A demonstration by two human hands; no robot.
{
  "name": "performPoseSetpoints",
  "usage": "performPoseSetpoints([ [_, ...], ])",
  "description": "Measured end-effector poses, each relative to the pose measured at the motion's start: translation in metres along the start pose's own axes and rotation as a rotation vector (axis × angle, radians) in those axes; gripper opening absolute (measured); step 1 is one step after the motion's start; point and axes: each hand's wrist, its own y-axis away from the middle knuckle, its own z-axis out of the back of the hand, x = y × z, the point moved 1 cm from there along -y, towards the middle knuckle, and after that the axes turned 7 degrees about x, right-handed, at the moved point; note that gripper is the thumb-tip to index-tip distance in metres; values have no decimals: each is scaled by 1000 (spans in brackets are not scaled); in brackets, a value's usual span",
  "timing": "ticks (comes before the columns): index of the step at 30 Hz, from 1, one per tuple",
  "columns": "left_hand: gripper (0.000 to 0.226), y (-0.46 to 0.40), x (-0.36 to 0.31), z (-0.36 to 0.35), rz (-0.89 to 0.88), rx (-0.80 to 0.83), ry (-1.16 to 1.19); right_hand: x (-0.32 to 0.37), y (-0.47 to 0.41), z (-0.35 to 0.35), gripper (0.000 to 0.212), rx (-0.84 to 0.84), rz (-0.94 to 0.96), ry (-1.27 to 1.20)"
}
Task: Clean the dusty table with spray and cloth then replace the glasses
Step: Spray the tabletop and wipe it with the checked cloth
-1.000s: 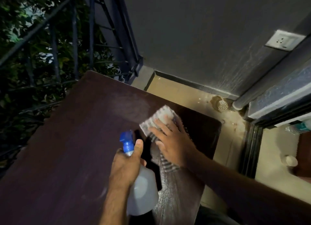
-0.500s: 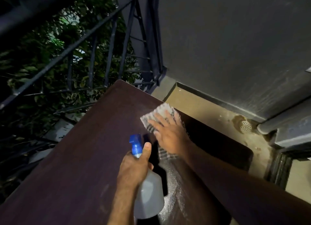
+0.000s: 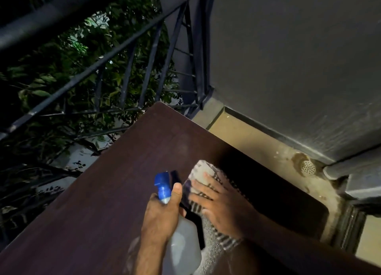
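Note:
A dark brown wooden table point(image 3: 107, 192) fills the lower middle of the head view. My left hand point(image 3: 160, 217) grips a translucent white spray bottle point(image 3: 182, 246) with a blue nozzle that points away from me, held just above the table. My right hand point(image 3: 220, 200) lies flat, fingers spread, pressing a grey-and-white striped cloth point(image 3: 203, 167) onto the table's right part. A wet, shiny streak point(image 3: 210, 252) shows on the wood below the cloth. No glasses are in view.
A black metal railing point(image 3: 115, 54) runs along the table's far left side, with dark foliage behind it. A grey wall point(image 3: 288, 68) stands to the right. Beige floor point(image 3: 247, 138) with a round drain point(image 3: 308, 167) and a pipe lies beyond the table's right edge.
The view has swung up and to the left, showing more railing. My right hand has drawn the cloth back toward me, close beside the spray bottle. My left hand keeps its hold on the bottle.

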Motion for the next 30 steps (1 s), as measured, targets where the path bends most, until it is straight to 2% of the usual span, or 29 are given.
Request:
performPoseSetpoints([
  [3,68,5,4,2,12,25,18,-4,-22,0,51,-94,22,-17],
  [6,65,9,10,6,39,12,20,-18,-80,8,56,-185,-68,-70],
  [10,64,21,27,14,70,0,16,-22,-143,22,53,-231,-252,-100],
  [14,58,44,42,23,115,-27,84,-7,-148,30,57,-206,-324,-139],
  [17,49,71,59,32,123,-49,99,22,-111,7,55,-168,-175,-67],
  [21,48,103,101,47,206,-73,92,93,-27,-21,58,-91,52,-19],
  [25,46,136,139,65,272,-89,143,159,29,-37,56,104,306,28],
  [28,34,156,155,83,235,-79,159,174,22,-29,49,44,502,32],
  [30,36,166,163,92,226,-74,152,174,-8,-23,48,-12,491,7],
])
